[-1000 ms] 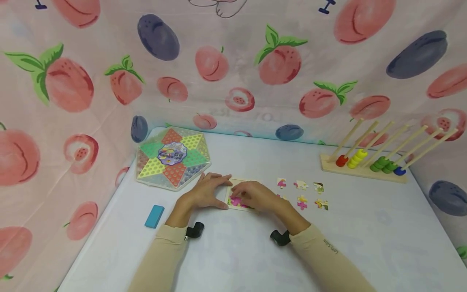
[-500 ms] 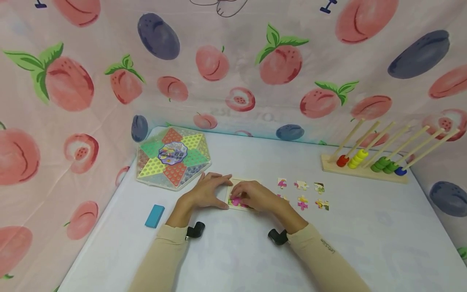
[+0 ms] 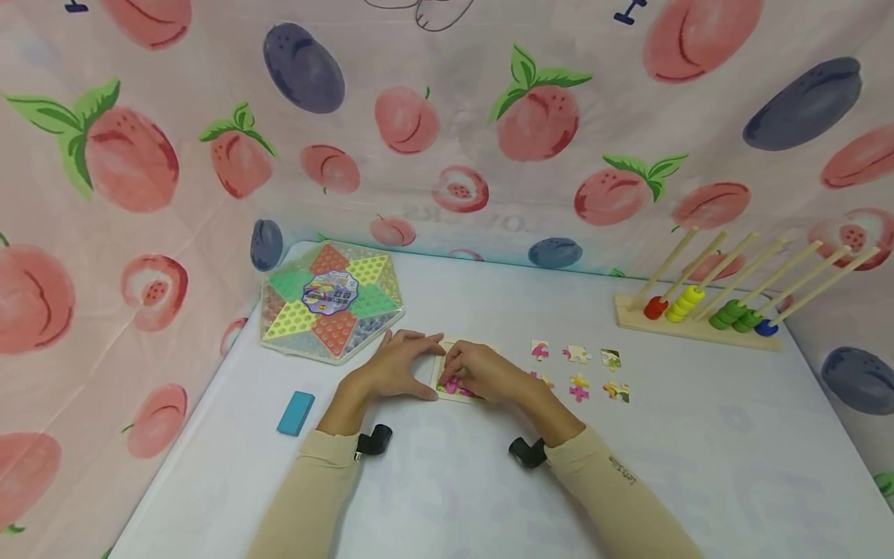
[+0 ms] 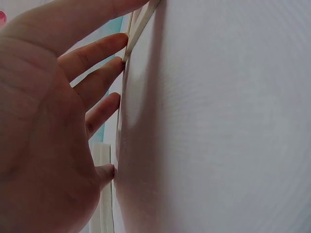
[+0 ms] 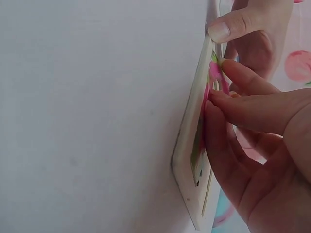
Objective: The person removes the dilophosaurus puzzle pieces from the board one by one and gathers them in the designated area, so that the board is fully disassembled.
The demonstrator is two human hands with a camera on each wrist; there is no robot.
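Note:
A shallow wooden puzzle tray (image 5: 183,150) lies on the white table, with pink and green puzzle pieces inside. My left hand (image 3: 398,365) holds its left side, thumb at the near corner and forefinger at the far corner. In the left wrist view, the other fingers (image 4: 99,82) extend along the table. Over the tray is my right hand (image 3: 485,373), its fingers bent down. It pinches a pink puzzle piece (image 5: 219,76), which stands tilted above the others in the right wrist view. This hand hides much of the tray in the head view.
Several loose puzzle pieces (image 3: 578,388) lie in two rows right of the tray. A Chinese checkers board (image 3: 377,303) sits at the back left, a blue block (image 3: 296,413) nearer. At the back right stands a wooden bead rack (image 3: 698,330) with upright rods. Fruit-print cloth (image 3: 447,116) hangs behind.
My right wrist and forearm have shifted slightly left, and the right fingers have changed angle a little over the tray. The left hand stays in place.

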